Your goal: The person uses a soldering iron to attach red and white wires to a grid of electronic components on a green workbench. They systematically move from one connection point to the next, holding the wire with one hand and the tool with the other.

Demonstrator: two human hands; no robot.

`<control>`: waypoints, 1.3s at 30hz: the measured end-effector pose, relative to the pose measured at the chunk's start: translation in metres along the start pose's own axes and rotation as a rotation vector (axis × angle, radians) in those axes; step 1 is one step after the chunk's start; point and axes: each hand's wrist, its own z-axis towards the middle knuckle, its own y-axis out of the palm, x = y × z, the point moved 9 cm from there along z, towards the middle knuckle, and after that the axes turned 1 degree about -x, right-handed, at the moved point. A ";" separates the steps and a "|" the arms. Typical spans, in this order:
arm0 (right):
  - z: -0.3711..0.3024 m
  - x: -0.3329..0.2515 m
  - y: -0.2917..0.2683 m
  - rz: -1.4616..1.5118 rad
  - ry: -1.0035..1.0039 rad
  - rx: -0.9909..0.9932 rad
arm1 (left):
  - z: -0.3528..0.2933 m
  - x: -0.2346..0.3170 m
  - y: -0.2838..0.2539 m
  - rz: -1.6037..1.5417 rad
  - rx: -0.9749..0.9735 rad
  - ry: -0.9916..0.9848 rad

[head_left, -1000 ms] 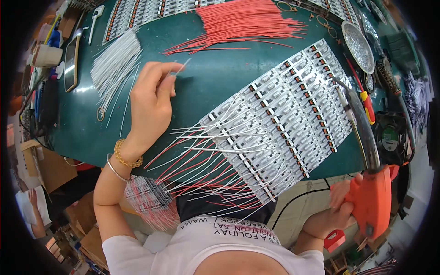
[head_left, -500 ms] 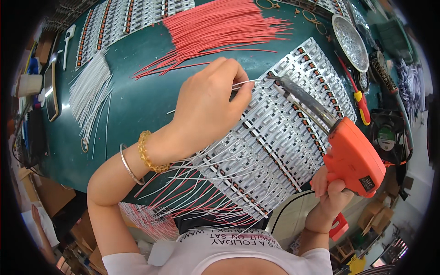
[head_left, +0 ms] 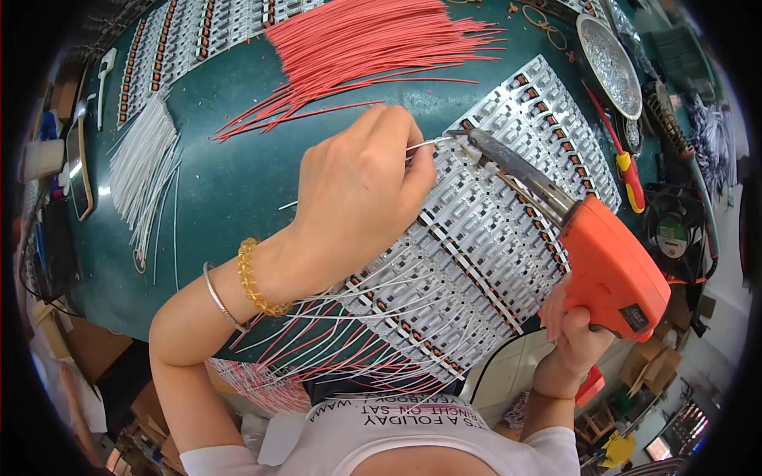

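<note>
You have most open room on the left of the panel (head_left: pixel 508 214), where the green worktop (head_left: pixel 238 182) lies bare as far as the white bundle (head_left: pixel 143 174); on its right, a screwdriver (head_left: pixel 631 182) and metal dish (head_left: pixel 609 67) crowd close. The panel slants, long axis running from lower left to upper right. Your left hand (head_left: pixel 357 190) is over its left edge, fingers pinching a white wire (head_left: pixel 421 145) that points rightward, slightly up. Your right hand (head_left: pixel 578 329), beside its lower right edge, grips an orange soldering gun (head_left: pixel 617 266), barrel aimed up and left; whether tip and wire touch, you cannot tell. The gun bears a dark label; your shirt (head_left: pixel 413 444) carries upside-down lettering.
</note>
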 end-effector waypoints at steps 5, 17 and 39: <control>-0.004 -0.004 0.001 0.165 0.003 0.040 | 0.000 0.000 0.001 -0.004 0.004 0.003; -0.004 -0.007 -0.002 0.280 0.020 0.083 | 0.000 0.004 -0.006 -0.054 0.019 0.064; -0.016 0.013 -0.010 0.194 0.198 0.034 | 0.006 0.021 0.009 0.164 -0.066 0.139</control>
